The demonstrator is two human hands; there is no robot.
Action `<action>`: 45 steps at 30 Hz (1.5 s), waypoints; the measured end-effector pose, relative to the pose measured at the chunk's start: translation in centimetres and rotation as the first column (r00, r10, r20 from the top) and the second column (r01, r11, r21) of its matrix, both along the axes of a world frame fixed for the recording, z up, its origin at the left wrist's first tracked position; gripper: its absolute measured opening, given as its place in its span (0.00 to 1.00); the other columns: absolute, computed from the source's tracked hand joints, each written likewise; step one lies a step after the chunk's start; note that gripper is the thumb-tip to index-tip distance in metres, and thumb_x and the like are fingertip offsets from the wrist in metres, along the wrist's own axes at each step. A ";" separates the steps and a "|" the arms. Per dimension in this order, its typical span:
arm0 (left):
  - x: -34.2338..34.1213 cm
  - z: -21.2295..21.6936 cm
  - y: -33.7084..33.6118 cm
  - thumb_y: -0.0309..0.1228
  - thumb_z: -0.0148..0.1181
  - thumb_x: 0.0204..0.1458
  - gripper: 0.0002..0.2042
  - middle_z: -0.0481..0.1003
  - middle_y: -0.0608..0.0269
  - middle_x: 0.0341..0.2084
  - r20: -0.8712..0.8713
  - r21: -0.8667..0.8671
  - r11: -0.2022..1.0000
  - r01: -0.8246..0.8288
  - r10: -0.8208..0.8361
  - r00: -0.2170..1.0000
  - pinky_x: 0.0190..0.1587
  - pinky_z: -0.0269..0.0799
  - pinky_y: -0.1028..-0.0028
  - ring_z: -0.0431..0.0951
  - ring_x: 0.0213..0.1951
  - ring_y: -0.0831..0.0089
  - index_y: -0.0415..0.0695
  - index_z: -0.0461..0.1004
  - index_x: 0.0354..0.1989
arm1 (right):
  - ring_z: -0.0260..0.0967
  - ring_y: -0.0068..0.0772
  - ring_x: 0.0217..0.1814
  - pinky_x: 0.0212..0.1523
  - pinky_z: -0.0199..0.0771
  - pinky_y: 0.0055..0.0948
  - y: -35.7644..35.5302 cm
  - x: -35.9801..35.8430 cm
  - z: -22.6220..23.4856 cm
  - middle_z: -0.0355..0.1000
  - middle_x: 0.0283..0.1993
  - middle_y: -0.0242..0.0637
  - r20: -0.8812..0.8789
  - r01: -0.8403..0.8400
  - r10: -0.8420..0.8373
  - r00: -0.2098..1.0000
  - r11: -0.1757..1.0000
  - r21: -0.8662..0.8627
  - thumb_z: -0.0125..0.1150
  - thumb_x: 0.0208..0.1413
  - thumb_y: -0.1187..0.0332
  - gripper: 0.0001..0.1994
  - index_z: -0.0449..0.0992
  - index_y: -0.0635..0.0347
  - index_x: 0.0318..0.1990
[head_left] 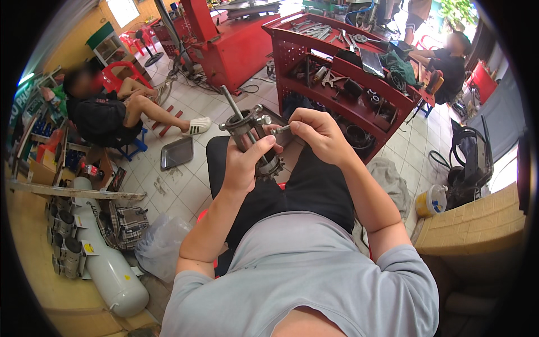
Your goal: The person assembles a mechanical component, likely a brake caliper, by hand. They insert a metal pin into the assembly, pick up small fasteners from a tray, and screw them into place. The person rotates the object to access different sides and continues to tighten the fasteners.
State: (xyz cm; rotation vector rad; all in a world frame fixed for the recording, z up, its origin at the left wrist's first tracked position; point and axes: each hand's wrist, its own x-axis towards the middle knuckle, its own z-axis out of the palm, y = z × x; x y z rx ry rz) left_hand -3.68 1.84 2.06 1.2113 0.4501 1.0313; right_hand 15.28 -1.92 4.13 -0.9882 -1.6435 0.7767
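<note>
Head view looks down on a seated person in a grey shirt and black trousers, both hands raised over the lap. Left hand [242, 164] grips a metal gear assembly [255, 140], a dark cylindrical part with a toothed sprocket at its lower end, silver-capped posts on top and a long thin shaft rising up and to the left. Its fingers [259, 149] are wrapped tight round the body of the assembly, thumb lying across the front. Right hand [315, 135] sits just to the right of the assembly, its fingers [298, 119] curled and pinched on a small silver bolt [282, 130] whose tip points at the assembly's top and nearly touches it.

Behind the assembly stands a red tool trolley [345, 67], its shelves loaded with wrenches and dark parts. Left of the assembly, on the tiled floor, lies a flat grey metal tray [177, 153], and beyond it another person [109, 112] sits low on a small stool. Far to the lower left of the assembly rests a white gas cylinder [109, 264]. To the right of the assembly, on the floor, is a yellow-and-white tub [431, 200].
</note>
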 end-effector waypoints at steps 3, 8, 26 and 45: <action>0.3 -0.4 -0.2 0.28 0.57 0.50 0.14 0.75 0.55 0.34 0.028 -0.061 0.998 0.017 -0.015 1.000 0.36 0.74 0.73 0.77 0.32 0.70 0.40 0.69 0.45 | 0.51 0.12 0.26 0.25 0.52 0.19 0.1 0.0 -0.2 0.58 0.22 0.22 -0.011 -0.013 0.013 1.000 1.000 -0.021 0.50 0.60 0.69 0.09 0.70 0.65 0.30; 0.7 -0.7 -0.1 0.28 0.59 0.51 0.12 0.74 0.61 0.30 0.054 -0.121 0.993 0.013 -0.006 0.999 0.35 0.74 0.73 0.77 0.31 0.72 0.41 0.69 0.44 | 0.50 0.12 0.26 0.26 0.52 0.19 0.7 0.3 -0.8 0.59 0.23 0.21 -0.064 -0.051 0.047 0.997 0.997 -0.060 0.51 0.59 0.69 0.09 0.70 0.65 0.31; 1.6 -2.0 1.0 0.25 0.61 0.50 0.11 0.75 0.64 0.31 -0.018 -0.121 0.988 -0.091 0.090 0.996 0.33 0.74 0.74 0.77 0.30 0.73 0.39 0.71 0.42 | 0.57 0.19 0.25 0.26 0.62 0.25 1.3 -0.2 -1.6 0.66 0.22 0.35 0.088 0.057 -0.047 0.995 0.992 -0.108 0.53 0.59 0.63 0.14 0.72 0.69 0.37; 2.8 -6.2 0.7 0.37 0.60 0.53 0.13 0.74 0.67 0.38 0.348 -0.343 0.855 0.390 -0.270 0.898 0.41 0.74 0.72 0.76 0.41 0.75 0.48 0.69 0.45 | 0.59 0.38 0.38 0.46 0.57 0.33 0.4 -3.4 -2.3 0.63 0.32 0.38 0.230 0.063 -0.126 0.965 0.963 0.264 0.44 0.63 0.67 0.08 0.68 0.61 0.37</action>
